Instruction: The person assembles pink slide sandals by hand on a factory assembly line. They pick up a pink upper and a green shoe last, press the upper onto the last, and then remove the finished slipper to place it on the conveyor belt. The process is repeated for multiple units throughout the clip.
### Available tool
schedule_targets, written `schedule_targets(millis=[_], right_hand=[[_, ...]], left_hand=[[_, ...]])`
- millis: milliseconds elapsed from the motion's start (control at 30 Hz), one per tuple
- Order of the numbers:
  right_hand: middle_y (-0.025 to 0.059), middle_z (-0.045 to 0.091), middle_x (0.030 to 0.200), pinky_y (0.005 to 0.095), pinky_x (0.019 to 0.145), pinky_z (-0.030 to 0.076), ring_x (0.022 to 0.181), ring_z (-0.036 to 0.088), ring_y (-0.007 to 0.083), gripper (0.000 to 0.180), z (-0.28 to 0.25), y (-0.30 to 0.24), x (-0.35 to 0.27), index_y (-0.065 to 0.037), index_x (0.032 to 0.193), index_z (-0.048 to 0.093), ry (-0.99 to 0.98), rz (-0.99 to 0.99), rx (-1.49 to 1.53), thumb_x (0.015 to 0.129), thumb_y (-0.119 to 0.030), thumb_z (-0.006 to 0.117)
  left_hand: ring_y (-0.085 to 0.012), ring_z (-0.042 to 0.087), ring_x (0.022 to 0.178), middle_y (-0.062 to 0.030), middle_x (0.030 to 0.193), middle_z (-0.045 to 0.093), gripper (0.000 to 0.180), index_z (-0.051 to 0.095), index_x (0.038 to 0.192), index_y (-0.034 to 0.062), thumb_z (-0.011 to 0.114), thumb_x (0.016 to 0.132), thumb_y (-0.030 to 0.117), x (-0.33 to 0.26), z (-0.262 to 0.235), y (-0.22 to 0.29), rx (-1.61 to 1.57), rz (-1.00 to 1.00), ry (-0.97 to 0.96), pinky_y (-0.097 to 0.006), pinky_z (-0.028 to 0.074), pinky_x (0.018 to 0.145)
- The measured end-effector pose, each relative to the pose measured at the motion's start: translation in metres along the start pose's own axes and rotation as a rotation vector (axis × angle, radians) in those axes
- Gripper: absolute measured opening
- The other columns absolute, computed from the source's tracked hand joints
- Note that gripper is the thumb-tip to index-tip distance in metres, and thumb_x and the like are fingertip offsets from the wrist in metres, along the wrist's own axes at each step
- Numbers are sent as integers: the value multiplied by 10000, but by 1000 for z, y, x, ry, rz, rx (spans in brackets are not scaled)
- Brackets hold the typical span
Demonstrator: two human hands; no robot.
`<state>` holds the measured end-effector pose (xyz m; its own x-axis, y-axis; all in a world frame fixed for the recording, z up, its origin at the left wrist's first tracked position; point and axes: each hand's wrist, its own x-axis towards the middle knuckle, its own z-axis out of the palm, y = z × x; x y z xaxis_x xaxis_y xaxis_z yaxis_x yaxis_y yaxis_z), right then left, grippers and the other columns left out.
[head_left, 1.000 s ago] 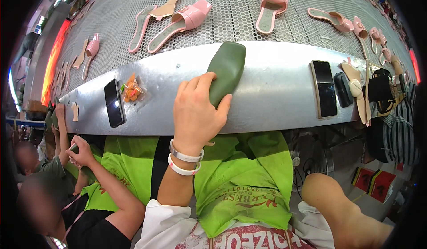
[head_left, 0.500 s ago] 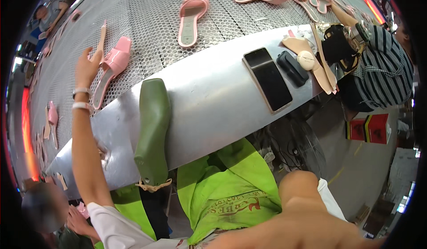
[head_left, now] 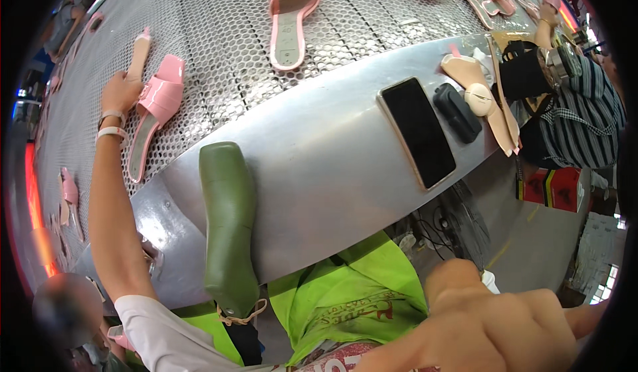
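**Left hand (head_left: 119,96) at the near end of the beige sole piece (head_left: 138,56)**

The mesh belt (head_left: 219,46) fills the far side of my view, with the metal ledge (head_left: 319,173) nearer the wearer. The right hand (head_left: 485,332) looms at lower right, blurred; its fingertips are hidden, so I can't tell whether it holds anything. On the ledge, right of the left forearm, lies the green shoe last (head_left: 229,216), its long axis running from the belt side to the wearer's side. The left hand is much the nearer to the sole piece, which lies on the belt straight beyond it, long axis pointing away and tipped slightly right. Fingers and thumb look closed on its near end.

By count, I get one last; one pink sandal (head_left: 163,99) just right of that hand, a second sandal (head_left: 289,36) at upper middle, others overlapping too much at upper right to total; one phone (head_left: 419,136); one black case (head_left: 457,113); one round cream disc (head_left: 478,99).
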<state>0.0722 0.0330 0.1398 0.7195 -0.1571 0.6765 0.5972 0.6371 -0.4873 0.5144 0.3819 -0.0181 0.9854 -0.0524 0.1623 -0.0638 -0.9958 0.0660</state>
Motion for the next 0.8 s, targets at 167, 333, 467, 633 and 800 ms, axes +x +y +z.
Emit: schedule_targets(millis=[167,333,467,633,800], right_hand=[[14,670,767,258,612,442,598,557,176,89,9,-22,9,-126,802,714,106,159,1,871,-105,663],[13,671,760,254,608,431,584,546,184,113,22,-50,22,-130,785,721,301,341,39,872,-92,660],[75,647,729,305,608,455,607,607,197,111,6,-45,6,-67,741,631,153,6,82,852,-72,632],[50,672,747,263,646,426,691,581,200,67,17,-60,-11,-107,936,686,28,57,-114,883,-99,646],[84,608,622,329,498,434,537,588,201,305,12,-45,-23,9,736,621,22,24,-114,952,-207,619]], left_hand=[[-437,637,1034,-283,1071,668,613,603,1119,-37,679,714,415,-21,-30,20,-48,-81,70,-452,493,886],[-477,626,918,-326,964,640,477,575,981,-74,640,768,347,-44,-89,-27,-79,-67,199,-501,476,801],[-469,614,845,-320,882,618,357,542,910,-80,630,767,234,-89,-104,-45,-115,-82,214,-503,466,760],[-366,582,737,-240,804,593,368,505,866,-51,673,796,269,-135,-67,-128,-240,-176,142,-448,466,703],[-269,533,673,-155,758,576,436,504,813,-21,735,825,348,-168,-20,-170,-347,-173,70,-394,452,654]])
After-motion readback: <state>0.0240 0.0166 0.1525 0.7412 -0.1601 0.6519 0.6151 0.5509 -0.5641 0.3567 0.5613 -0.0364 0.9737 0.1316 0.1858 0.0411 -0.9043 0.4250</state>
